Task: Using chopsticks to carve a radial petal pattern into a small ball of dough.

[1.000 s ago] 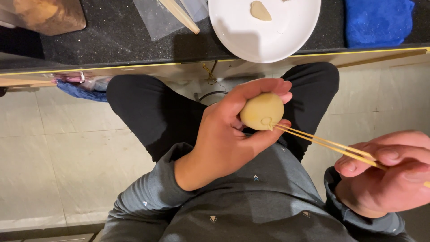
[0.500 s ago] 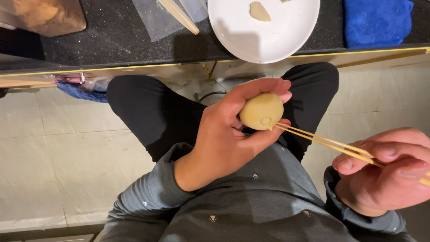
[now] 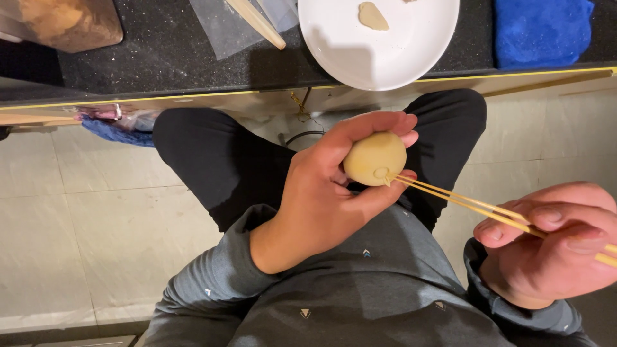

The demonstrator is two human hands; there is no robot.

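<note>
My left hand (image 3: 321, 199) cups the dough ball (image 3: 374, 158), fingers curled around it above my lap. My right hand (image 3: 553, 244) pinches the thin sticks (image 3: 463, 200), long axis running right to left, tips touching the ball.

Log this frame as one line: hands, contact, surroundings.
left hand: holds dough ball | right hand: holds thin sticks, tips on ball | white plate, blue cloth on black counter

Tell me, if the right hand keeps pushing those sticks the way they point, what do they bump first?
Probably the dough ball held in the left hand. The right hand aims the thin sticks straight at it, and their tips already look to touch it.
</note>
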